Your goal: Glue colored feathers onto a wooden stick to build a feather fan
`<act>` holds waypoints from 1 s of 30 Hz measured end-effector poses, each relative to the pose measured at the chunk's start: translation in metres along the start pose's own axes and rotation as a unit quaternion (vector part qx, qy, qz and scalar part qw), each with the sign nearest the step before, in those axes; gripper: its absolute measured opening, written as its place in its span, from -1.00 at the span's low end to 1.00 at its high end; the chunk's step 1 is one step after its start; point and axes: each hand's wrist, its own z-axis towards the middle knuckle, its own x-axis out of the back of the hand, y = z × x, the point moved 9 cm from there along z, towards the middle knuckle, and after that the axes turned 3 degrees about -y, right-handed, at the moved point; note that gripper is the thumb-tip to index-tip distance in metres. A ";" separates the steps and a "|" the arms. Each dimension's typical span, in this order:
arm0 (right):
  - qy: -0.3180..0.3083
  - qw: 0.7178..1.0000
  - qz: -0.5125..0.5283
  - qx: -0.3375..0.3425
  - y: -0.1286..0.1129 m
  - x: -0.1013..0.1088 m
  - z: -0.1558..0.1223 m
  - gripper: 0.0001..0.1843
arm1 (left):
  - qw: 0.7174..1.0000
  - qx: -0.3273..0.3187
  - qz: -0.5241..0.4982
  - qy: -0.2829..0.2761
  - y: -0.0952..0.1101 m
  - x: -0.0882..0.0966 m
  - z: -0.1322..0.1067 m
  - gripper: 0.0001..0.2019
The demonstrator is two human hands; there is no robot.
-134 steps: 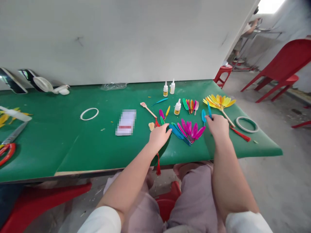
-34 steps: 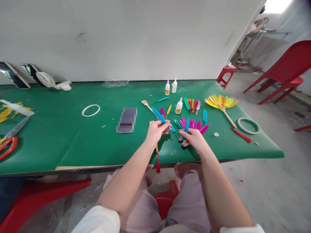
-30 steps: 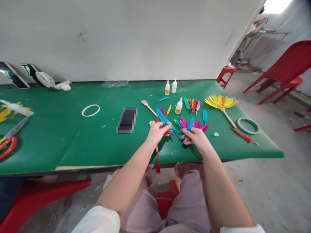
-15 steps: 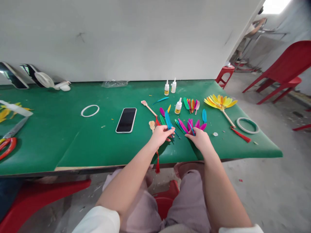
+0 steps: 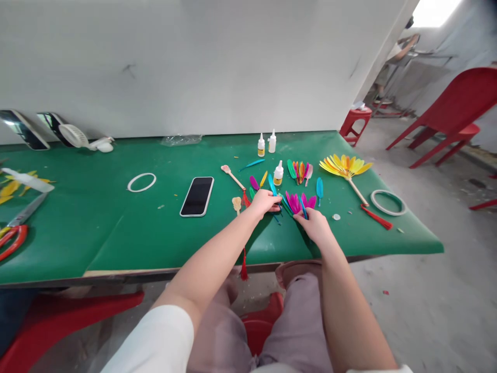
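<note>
The left hand (image 5: 266, 202) pinches a blue feather (image 5: 272, 185) left of the pink feathers (image 5: 294, 202); the right hand (image 5: 316, 225) pinches a second blue feather (image 5: 303, 206) at their near side. A light, low grip likely keeps both uncreased. A pale wall (image 5: 233, 72) stands at the green table's (image 5: 155, 238) far edge, a red chair (image 5: 452, 111) right

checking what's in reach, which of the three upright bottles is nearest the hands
The front bottle, just beyond the left hand; the other two bottles stand side by side farther back.

green table (image 5: 155, 238) | smartphone (image 5: 196, 197) | white bottles (image 5: 278, 175) | magenta feathers (image 5: 294, 202) | yellow fan (image 5: 345, 167)
</note>
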 end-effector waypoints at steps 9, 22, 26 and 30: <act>-0.002 1.000 -0.006 0.004 0.002 0.001 -0.001 -0.84 | 0.999 0.022 0.040 0.027 -0.004 -0.008 0.018 -0.80; 0.015 0.999 -0.047 -0.013 0.004 0.000 -0.002 -0.89 | 0.998 -0.015 -0.024 0.064 0.000 0.025 -0.029 -0.86; 0.020 0.999 -0.042 -0.008 0.004 0.002 -0.003 -0.83 | 0.996 -0.017 -0.042 0.075 -0.003 0.042 -0.039 -0.90; 0.029 0.999 -0.036 -0.012 0.004 0.005 -0.003 -0.81 | 0.996 -0.016 -0.052 0.072 -0.007 0.048 -0.043 -0.88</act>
